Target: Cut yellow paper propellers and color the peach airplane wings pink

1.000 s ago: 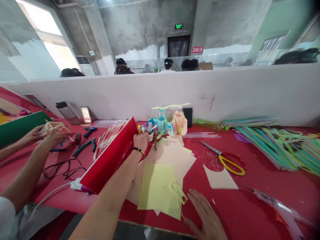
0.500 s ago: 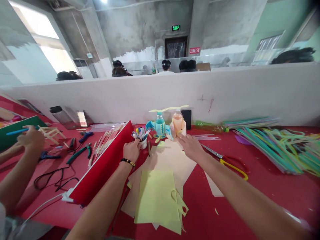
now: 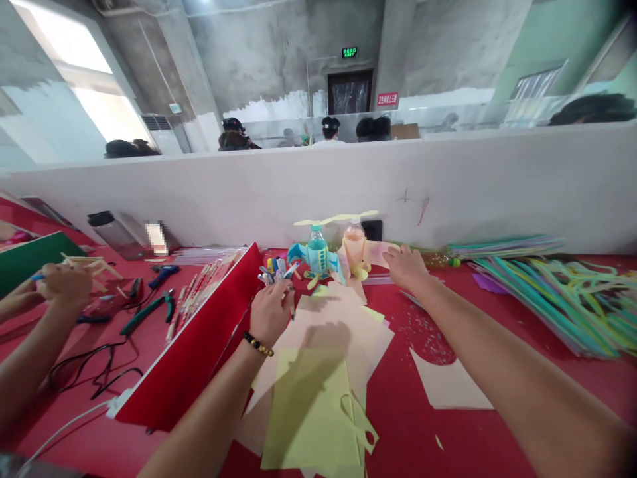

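My left hand (image 3: 271, 309), with a beaded bracelet on its wrist, is closed in a pinch around a dark slim pen (image 3: 292, 309). It is just in front of a cluster of markers (image 3: 279, 269), hiding most of their cup. My right hand (image 3: 408, 267) is closed on the outer end of a peach paper wing (image 3: 381, 253). That wing spreads sideways from a bottle wrapped in peach paper (image 3: 354, 249). Beside it stands a bottle with a blue paper wrap (image 3: 317, 253); pale yellow propeller strips top both. The scissors are mostly behind my right arm; a blade (image 3: 417, 300) shows.
Peach sheets (image 3: 323, 318) and yellow sheets (image 3: 303, 405) lie in front of me. A red board (image 3: 199, 352) slants up on the left, near pliers (image 3: 149, 312) and another person's hands (image 3: 64, 282). Coloured strips (image 3: 552, 305) are piled right, before a white partition (image 3: 279, 192).
My right hand has moved right from the peach bottle, and the wing now stretches out sideways. My left hand has shifted from the marker cup onto the dark pen.
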### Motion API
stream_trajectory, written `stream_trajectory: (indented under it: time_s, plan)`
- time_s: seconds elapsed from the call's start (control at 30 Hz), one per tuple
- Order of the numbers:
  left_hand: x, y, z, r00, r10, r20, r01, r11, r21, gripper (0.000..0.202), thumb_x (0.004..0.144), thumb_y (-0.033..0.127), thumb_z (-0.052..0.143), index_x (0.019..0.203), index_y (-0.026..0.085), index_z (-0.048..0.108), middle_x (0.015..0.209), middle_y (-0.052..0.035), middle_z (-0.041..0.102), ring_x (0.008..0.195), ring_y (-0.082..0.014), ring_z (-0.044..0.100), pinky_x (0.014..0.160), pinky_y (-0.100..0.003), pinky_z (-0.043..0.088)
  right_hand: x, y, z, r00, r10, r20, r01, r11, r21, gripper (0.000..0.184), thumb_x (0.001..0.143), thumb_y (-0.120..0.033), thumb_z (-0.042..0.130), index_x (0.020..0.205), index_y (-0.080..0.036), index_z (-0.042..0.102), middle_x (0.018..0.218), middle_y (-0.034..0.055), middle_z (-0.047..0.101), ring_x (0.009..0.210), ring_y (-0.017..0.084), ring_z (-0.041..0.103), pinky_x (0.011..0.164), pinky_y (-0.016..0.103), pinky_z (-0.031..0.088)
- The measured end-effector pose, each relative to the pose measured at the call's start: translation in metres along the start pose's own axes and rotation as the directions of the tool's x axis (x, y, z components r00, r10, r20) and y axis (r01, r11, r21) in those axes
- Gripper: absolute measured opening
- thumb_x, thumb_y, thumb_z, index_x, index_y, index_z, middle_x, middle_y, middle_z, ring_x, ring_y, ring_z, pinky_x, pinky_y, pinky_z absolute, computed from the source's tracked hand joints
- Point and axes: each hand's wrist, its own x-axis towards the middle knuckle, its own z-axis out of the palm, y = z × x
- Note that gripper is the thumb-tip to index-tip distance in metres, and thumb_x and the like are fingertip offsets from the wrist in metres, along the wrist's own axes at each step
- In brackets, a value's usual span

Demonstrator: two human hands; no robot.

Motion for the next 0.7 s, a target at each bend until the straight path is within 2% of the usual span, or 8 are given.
stream_trajectory:
  time_s: [0.1, 0.2, 0.27, 0.37, 0.47, 0.53, 0.63, 0.7]
  plan:
    - [0.024, 0.021, 0.008, 0.999, 0.035, 0.034, -0.030, 0.990, -0.137, 0.023, 0.091, 0.023, 0.048, 0.111, 0.022, 0.061, 0.102, -0.0049, 0.069, 0.096, -0.0220, 0.063, 0.084, -0.033, 0.047, 0.015, -0.007, 0.001, 1.000, 0.024, -0.010, -0.023, 0.994, 0.105, 0.042, 0.081, -0.012, 0.048, 0.119, -0.023, 0.063, 0.128, 0.0098, 0.061, 0.113, 0.032, 0.050, 0.088, 0.043, 0.040]
    - [0.058, 0.034, 0.019, 0.999, 0.034, 0.034, -0.029, 0.989, -0.147, 0.028, 0.086, 0.019, 0.054, 0.114, 0.023, 0.060, 0.110, -0.0050, 0.066, 0.104, -0.0230, 0.060, 0.092, -0.034, 0.045, 0.037, -0.017, -0.002, 0.994, 0.104, -0.040, -0.092, 0.969, 0.229, 0.042, 0.085, -0.021, 0.048, 0.125, -0.019, 0.059, 0.125, 0.0116, 0.062, 0.113, 0.029, 0.054, 0.091, 0.038, 0.042]
    - [0.084, 0.038, 0.025, 1.000, -0.024, -0.008, 0.023, 0.990, -0.141, 0.039, 0.083, 0.021, 0.059, 0.122, 0.022, 0.053, 0.122, -0.0083, 0.060, 0.117, -0.0257, 0.053, 0.100, -0.037, 0.041, 0.053, -0.023, -0.004, 0.981, 0.186, -0.059, -0.159, 0.938, 0.309, 0.047, 0.086, -0.030, 0.049, 0.130, -0.015, 0.055, 0.129, 0.0141, 0.060, 0.117, 0.029, 0.053, 0.093, 0.037, 0.042]
    - [0.118, 0.041, 0.034, 0.989, -0.137, -0.050, 0.130, 0.983, -0.130, 0.055, 0.078, 0.023, 0.066, 0.127, 0.018, 0.043, 0.129, -0.0127, 0.055, 0.123, -0.0280, 0.048, 0.104, -0.039, 0.036, 0.075, -0.029, -0.007, 0.959, 0.279, -0.051, -0.235, 0.880, 0.412, 0.058, 0.084, -0.044, 0.054, 0.133, -0.013, 0.052, 0.133, 0.0166, 0.057, 0.122, 0.031, 0.051, 0.095, 0.038, 0.042]
    - [0.141, 0.044, 0.041, 0.980, -0.200, -0.012, 0.197, 0.974, -0.115, 0.059, 0.071, 0.025, 0.071, 0.122, 0.019, 0.042, 0.121, -0.0108, 0.060, 0.116, -0.0281, 0.052, 0.098, -0.038, 0.039, 0.088, -0.034, -0.008, 0.947, 0.322, -0.013, -0.276, 0.830, 0.486, 0.068, 0.080, -0.053, 0.057, 0.133, -0.011, 0.052, 0.132, 0.0183, 0.058, 0.121, 0.032, 0.052, 0.096, 0.039, 0.042]
    - [0.151, 0.046, 0.047, 0.969, -0.246, 0.027, 0.247, 0.964, -0.096, 0.058, 0.069, 0.028, 0.073, 0.117, 0.016, 0.043, 0.113, -0.0128, 0.063, 0.113, -0.0302, 0.054, 0.094, -0.037, 0.039, 0.093, -0.038, -0.009, 0.944, 0.331, 0.011, -0.288, 0.804, 0.521, 0.070, 0.078, -0.056, 0.058, 0.132, -0.011, 0.052, 0.130, 0.0177, 0.060, 0.120, 0.032, 0.053, 0.095, 0.038, 0.042]
    - [0.161, 0.047, 0.054, 0.952, -0.291, 0.091, 0.298, 0.952, -0.071, 0.055, 0.072, 0.035, 0.070, 0.114, 0.011, 0.043, 0.105, -0.0165, 0.066, 0.113, -0.0318, 0.054, 0.091, -0.037, 0.038, 0.097, -0.043, -0.009, 0.946, 0.322, 0.039, -0.288, 0.778, 0.559, 0.065, 0.077, -0.057, 0.059, 0.128, -0.017, 0.055, 0.121, 0.0141, 0.065, 0.115, 0.031, 0.055, 0.088, 0.036, 0.044]
    - [0.166, 0.044, 0.059, 0.947, -0.291, 0.134, 0.301, 0.952, -0.061, 0.054, 0.075, 0.038, 0.068, 0.115, 0.010, 0.043, 0.104, -0.0156, 0.067, 0.113, -0.0302, 0.054, 0.090, -0.036, 0.036, 0.099, -0.045, -0.009, 0.948, 0.316, 0.044, -0.284, 0.770, 0.571, 0.061, 0.076, -0.055, 0.061, 0.125, -0.019, 0.056, 0.115, 0.0126, 0.067, 0.112, 0.030, 0.056, 0.085, 0.036, 0.044]
